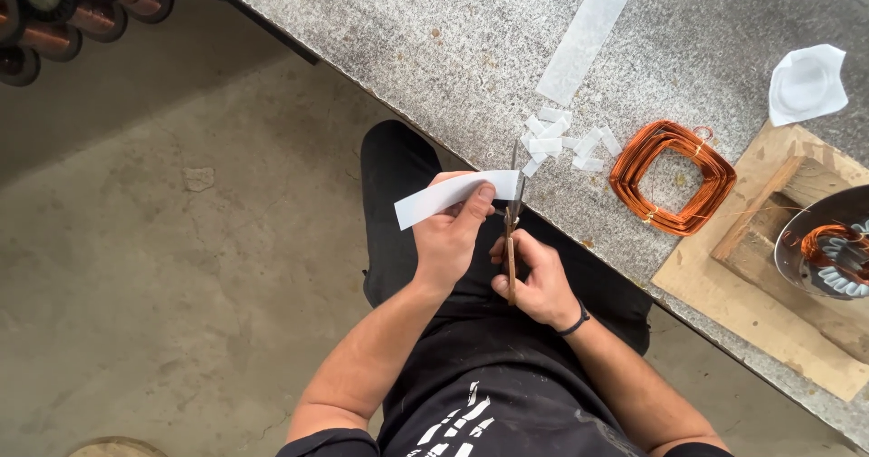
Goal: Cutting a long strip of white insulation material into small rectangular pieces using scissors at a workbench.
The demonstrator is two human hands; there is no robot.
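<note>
Here a strip of white paper (457, 196) is pinched in the left hand (450, 235), thumb on top and fingers curled beneath, and held out over the edge of the worktop (434, 32). The right hand (536, 280) is clamped around the handles of a pair of scissors (512, 231), whose blades point toward twelve o'clock and are set against the strip's right end. Judging by this, the step in hand is the snipping of short pieces from the strip. A small heap of cut paper bits (561, 138) lies on the worktop at about one o'clock from the scissors, and a longer uncut strip (588, 33) lies beyond it at twelve to one o'clock. At three o'clock from the hands a coil of copper wire (672, 176) rests on the worktop, touching a wooden board (724, 303) on which a metal part with copper windings (828, 244) sits. The next cut would seem to call for the strip being fed slightly further between the blades, kept square to them.
</note>
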